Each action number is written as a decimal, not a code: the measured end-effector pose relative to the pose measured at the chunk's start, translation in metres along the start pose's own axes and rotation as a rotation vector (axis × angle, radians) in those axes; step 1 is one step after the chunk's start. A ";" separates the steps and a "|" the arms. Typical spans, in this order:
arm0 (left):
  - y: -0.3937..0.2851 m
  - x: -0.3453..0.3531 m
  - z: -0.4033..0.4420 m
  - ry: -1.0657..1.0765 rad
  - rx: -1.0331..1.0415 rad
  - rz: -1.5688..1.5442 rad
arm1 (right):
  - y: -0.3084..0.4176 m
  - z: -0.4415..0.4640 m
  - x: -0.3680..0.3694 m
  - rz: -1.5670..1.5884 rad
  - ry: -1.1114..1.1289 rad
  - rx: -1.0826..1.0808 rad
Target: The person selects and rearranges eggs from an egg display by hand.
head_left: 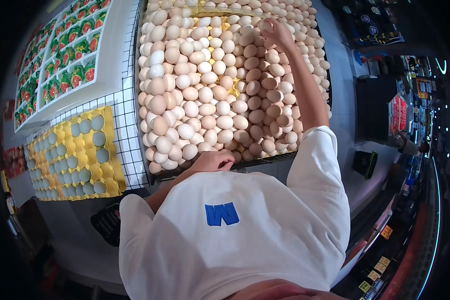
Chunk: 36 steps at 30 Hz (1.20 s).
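Brown and pale eggs (207,107) lie piled in a large dark-edged bin in front of me. My right hand (276,34) reaches to the far part of the pile, its fingers curled around an egg. At the bin's near edge, close to my body, my left hand (215,161) rests beside the nearest eggs with its fingers curled in; whatever may be inside them is hidden. Parts of yellow egg trays (235,88) show between the eggs.
Left of the bin, a yellow tray (117,167) holds bluish-green eggs on a white tiled surface (126,107). Beyond it sits a white case (105,55) of green-and-red packages. Shelves and a black bin (365,164) stand at the right.
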<state>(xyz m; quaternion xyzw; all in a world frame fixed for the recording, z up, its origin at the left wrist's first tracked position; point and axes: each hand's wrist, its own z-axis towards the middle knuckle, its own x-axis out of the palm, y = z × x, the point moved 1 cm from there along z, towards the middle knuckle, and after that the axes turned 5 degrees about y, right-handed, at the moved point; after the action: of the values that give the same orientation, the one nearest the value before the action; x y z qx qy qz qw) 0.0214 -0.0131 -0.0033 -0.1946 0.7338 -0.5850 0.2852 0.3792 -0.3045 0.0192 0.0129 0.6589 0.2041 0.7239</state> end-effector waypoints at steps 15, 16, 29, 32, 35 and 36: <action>0.026 0.001 0.008 0.100 0.191 0.035 | -0.024 0.073 0.041 -0.582 0.200 -0.217; 0.026 0.001 0.007 0.097 0.190 0.051 | -0.026 0.072 0.043 -0.581 0.203 -0.216; 0.006 -0.005 0.002 0.071 0.122 -0.006 | 0.089 -0.029 0.018 0.092 0.237 -0.316; -0.001 -0.003 0.001 0.031 0.074 -0.006 | 0.122 -0.064 0.048 0.262 0.360 -0.219; -0.007 -0.006 -0.002 0.026 -0.018 0.007 | 0.154 -0.089 0.077 0.374 0.289 -0.200; -0.005 -0.004 -0.002 0.023 -0.020 0.014 | 0.160 -0.092 0.087 0.377 0.284 -0.204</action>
<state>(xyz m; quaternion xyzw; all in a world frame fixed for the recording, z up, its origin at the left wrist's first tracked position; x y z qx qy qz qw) 0.0228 -0.0100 0.0028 -0.1853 0.7443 -0.5778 0.2789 0.2506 -0.1534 -0.0289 0.0337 0.7158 0.4006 0.5710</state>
